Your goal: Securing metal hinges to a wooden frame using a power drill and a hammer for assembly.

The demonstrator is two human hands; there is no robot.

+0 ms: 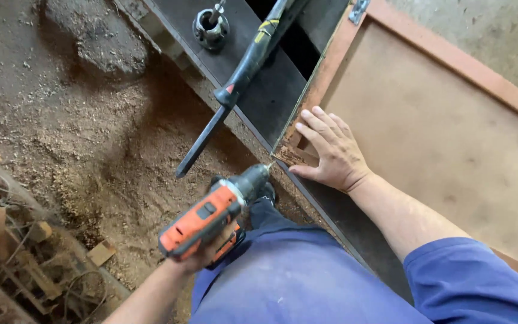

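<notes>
gripping an orange and black cordless drill (211, 216) near the lower middle of the frame, the left hand (202, 255) has its fingers clenched round the handle, mostly hidden under the tool's body. the drill points up and to the right, its bit tip touching the near corner of a wooden panel (439, 138) with a reddish-brown frame, just left of centre. the right hand (331, 153) lies flat on that same corner, fingers released and spread, palm down, thumb along the lower edge, grasping nothing. the panel fills the right half of the frame and rests on a dark desk (265, 99) that runs diagonally from the top middle down to the lower right. a long black bar tool with a red collar and a yellow band (241, 78) lies slanted across the desk, its tip hanging over the edge above the floor. a round metal fitting (211, 27) stands on the desk at the top of the frame. sawdust covers the floor (91, 132) on the left, with wood scraps (13, 252) piled at the lower left. blue trousers and a blue sleeve show along the bottom
</notes>
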